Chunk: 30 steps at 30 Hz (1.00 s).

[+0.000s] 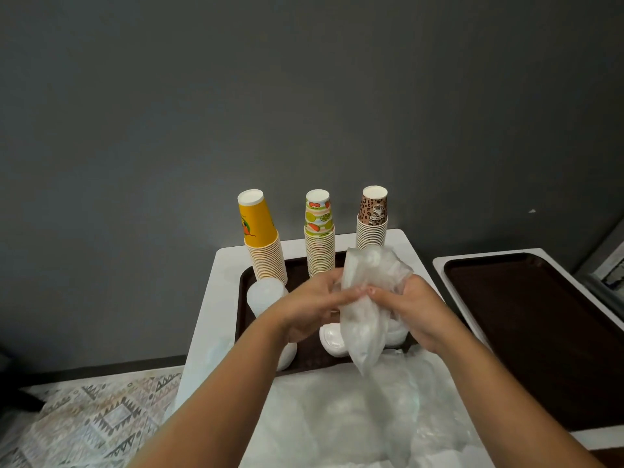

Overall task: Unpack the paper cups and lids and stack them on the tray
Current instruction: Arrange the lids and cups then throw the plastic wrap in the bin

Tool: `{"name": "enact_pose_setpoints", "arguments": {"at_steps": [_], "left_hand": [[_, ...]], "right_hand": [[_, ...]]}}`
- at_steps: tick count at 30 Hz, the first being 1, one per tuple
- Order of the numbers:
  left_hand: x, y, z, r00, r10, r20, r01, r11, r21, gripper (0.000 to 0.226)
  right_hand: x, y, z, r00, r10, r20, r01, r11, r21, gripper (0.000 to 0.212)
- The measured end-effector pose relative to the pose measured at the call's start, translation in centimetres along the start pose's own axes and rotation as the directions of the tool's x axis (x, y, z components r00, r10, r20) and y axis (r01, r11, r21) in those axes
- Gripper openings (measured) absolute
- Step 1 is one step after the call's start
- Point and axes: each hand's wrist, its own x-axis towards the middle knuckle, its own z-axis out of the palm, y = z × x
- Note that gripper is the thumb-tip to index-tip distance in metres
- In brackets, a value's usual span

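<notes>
Three upside-down stacks of paper cups stand at the back of a brown tray (243,300): a yellow stack (261,238), a fruit-print stack (319,234) and a leopard-print stack (372,219). A stack of translucent lids (265,295) stands at the tray's left, and a white lid stack (332,339) sits near its front. Above the tray, my left hand (312,307) and my right hand (410,309) both grip a crumpled clear plastic bag (366,298). What the bag contains cannot be made out.
The tray rests on a white table (211,319). Loose clear plastic wrapping (354,417) covers the table's near part. A second brown tray (540,332) lies on a table to the right. A grey wall is behind, patterned flooring at lower left.
</notes>
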Motion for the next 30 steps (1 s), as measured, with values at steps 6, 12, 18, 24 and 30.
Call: {"name": "enact_pose_setpoints", "arguments": {"at_steps": [6,12,18,24,30], "left_hand": [[1.4,-1.3,0.9,0.990,0.030,-0.141,-0.023,0.998,0.054,0.020],[2.0,-1.2,1.3,0.965,0.134,-0.224,-0.123,0.990,0.063,0.020],[2.7,-1.1,1.0,0.932,0.148,-0.331,-0.145,0.989,0.035,0.023],[3.2,-0.7,1.6,0.931,0.136,-0.340,-0.129,0.991,0.045,0.025],[3.3,-0.6,1.4,0.933,0.226,-0.280,-0.184,0.968,0.170,0.032]], "right_hand": [[-0.1,-0.1,-0.2,1.000,-0.017,-0.022,0.017,1.000,-0.023,0.020],[-0.6,-0.4,-0.3,0.990,-0.138,0.009,0.139,0.988,-0.065,0.027],[-1.5,-0.9,-1.1,0.976,-0.149,0.161,0.167,0.981,-0.101,0.022],[-1.5,-0.1,-0.6,0.995,-0.060,-0.083,0.058,0.998,-0.023,0.017],[-1.7,0.7,-1.0,0.999,0.043,-0.028,-0.042,0.999,0.015,0.028]]}}
